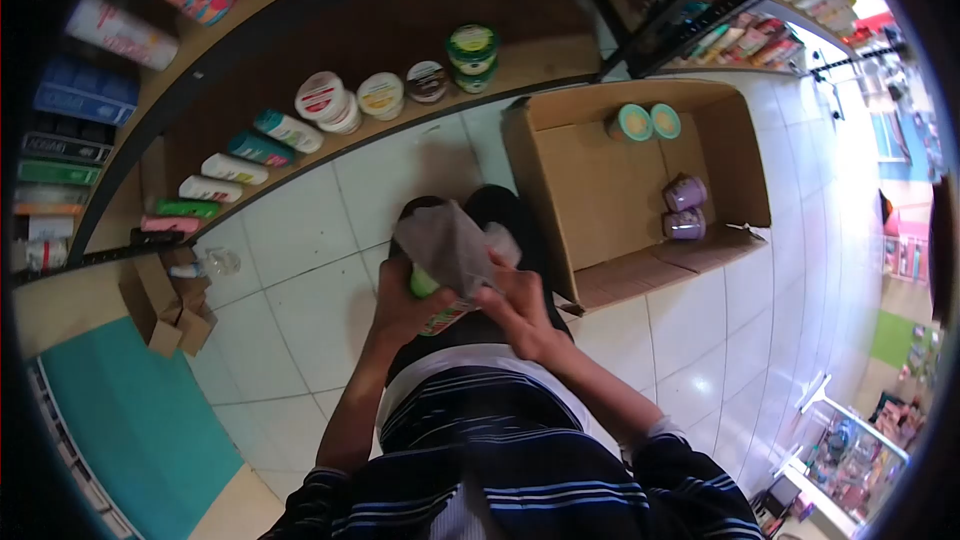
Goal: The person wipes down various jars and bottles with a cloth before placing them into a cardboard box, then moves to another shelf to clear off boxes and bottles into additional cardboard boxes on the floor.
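Note:
My left hand [402, 302] is closed around a green container [424, 284], held in front of my body above my legs. Part of its printed side shows below the fingers, but its full shape is hidden. A grey cloth [445, 240] drapes over the container's upper part. My right hand [522, 308] pinches the cloth against the container's right side. A small pale, blurred patch shows beside the right fingers; I cannot make out what it is.
To the right, an open cardboard box [620, 190] holds two teal-lidded tubs [634, 123] and two purple tubs [684, 210]. Ahead, a shelf [540, 58] carries tubs and bottles. A smaller torn carton [165, 305] lies left on the tiled floor [300, 305].

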Demonstrator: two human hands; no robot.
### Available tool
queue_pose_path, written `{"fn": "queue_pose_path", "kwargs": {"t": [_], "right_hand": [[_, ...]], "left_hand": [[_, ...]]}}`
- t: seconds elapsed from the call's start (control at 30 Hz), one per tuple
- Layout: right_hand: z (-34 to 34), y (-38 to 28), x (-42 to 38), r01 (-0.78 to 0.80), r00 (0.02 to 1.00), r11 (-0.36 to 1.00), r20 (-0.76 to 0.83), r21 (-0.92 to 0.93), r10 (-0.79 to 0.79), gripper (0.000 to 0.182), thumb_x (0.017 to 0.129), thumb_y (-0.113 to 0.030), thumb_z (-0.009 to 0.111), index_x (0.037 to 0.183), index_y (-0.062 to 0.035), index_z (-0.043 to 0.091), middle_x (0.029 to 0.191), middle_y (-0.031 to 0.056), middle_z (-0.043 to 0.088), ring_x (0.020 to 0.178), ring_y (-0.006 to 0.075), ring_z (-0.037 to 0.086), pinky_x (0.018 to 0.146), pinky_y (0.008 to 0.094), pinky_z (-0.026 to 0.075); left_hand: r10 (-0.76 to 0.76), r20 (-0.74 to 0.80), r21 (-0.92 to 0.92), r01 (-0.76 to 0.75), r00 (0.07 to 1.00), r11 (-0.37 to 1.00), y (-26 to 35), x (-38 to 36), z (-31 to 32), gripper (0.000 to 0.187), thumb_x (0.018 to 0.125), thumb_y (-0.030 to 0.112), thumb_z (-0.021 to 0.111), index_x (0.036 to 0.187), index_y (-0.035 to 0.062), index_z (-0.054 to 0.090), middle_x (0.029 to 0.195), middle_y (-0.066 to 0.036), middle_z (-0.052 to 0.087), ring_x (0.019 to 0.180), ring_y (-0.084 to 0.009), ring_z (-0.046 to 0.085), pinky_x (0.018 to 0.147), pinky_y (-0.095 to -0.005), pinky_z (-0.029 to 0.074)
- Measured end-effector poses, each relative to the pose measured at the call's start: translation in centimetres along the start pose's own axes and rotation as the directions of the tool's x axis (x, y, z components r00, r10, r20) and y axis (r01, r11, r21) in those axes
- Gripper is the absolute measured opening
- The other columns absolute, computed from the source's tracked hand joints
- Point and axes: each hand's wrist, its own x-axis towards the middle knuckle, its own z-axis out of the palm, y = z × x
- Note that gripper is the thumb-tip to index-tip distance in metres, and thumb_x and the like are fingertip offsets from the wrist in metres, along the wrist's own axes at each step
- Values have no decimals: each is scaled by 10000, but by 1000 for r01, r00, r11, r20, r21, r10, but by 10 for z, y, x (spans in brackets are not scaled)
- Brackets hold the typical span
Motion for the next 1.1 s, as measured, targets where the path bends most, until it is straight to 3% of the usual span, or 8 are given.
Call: {"fn": "queue_pose_path", "kwargs": {"t": [0.13, 0.3, 0.43, 0.53, 0.8, 0.9, 1.03, 1.1], "right_hand": [[-14, 9, -3, -92, 987, 981, -114, 171, 112, 210, 820, -93, 446, 698, 51, 539, 591, 154, 513, 618, 219, 542, 946, 426, 303], [4, 2, -4, 4, 990, 1000, -138, -16, -7, 200, 827, -106, 459, 733, 57, 526, 643, 135, 545, 667, 240, 550, 907, 422, 345], [-8, 18, -15, -7, 962, 976, -265, 216, 66, 234, 819, -136, 483, 842, 95, 511, 755, 202, 563, 883, 301, 556, 991, 441, 262], [-9, 10, 5, -169, 973, 966, -122, 197, 195, 218, 798, -109, 478, 715, 87, 527, 698, 187, 561, 819, 264, 570, 989, 458, 266], [-14, 26, -2, -4, 980, 992, -198, 126, 29, 259, 813, -93, 441, 660, 101, 520, 609, 151, 521, 891, 222, 561, 987, 469, 266], [-1, 20, -10, -246, 930, 960, -312, -135, 194, 290, 828, -98, 447, 597, 74, 481, 531, 110, 451, 787, 179, 552, 993, 440, 262], [-9, 23, -12, -35, 962, 982, -261, 185, 83, 306, 823, -131, 461, 579, 52, 465, 466, 74, 370, 500, 174, 338, 973, 424, 289], [-16, 50, -39, -218, 970, 970, -82, 109, 228, 209, 817, -146, 481, 716, 34, 507, 610, 99, 461, 608, 203, 428, 844, 384, 340]], "left_hand": [[63, 72, 41, -66, 995, 997, 22, -1, 8, 498, 611, 331, 731, 925, -17, 564, 816, -74, 614, 750, -132, 575, 694, -286, 463], [-8, 32, 143, 4, 999, 990, 16, 5, 10, 496, 605, 333, 735, 912, -19, 570, 779, -81, 618, 737, -132, 577, 698, -282, 466], [29, 41, 0, -29, 999, 1000, 13, 2, 4, 470, 660, 335, 708, 919, -30, 567, 803, -75, 617, 757, -109, 566, 697, -271, 458], [-10, 69, -191, 23, 998, 981, 3, 4, 18, 459, 703, 348, 684, 928, -34, 568, 820, -71, 616, 769, -99, 552, 689, -268, 454], [-87, 114, -261, 115, 990, 958, -4, 9, 14, 409, 715, 298, 680, 920, -38, 570, 841, -81, 616, 770, -108, 552, 684, -274, 455], [-25, 135, -3, 26, 991, 1000, 1, 12, 22, 411, 698, 278, 691, 932, -38, 570, 849, -90, 618, 769, -114, 557, 692, -278, 456], [26, 5, 14, -26, 1000, 1000, -1, 14, 5, 422, 691, 277, 699, 941, -36, 567, 853, -93, 621, 763, -128, 571, 709, -280, 458], [45, -59, 92, -39, 997, 995, -5, 18, -7, 433, 704, 294, 687, 950, -41, 562, 855, -104, 620, 771, -142, 580, 712, -282, 463]]}}
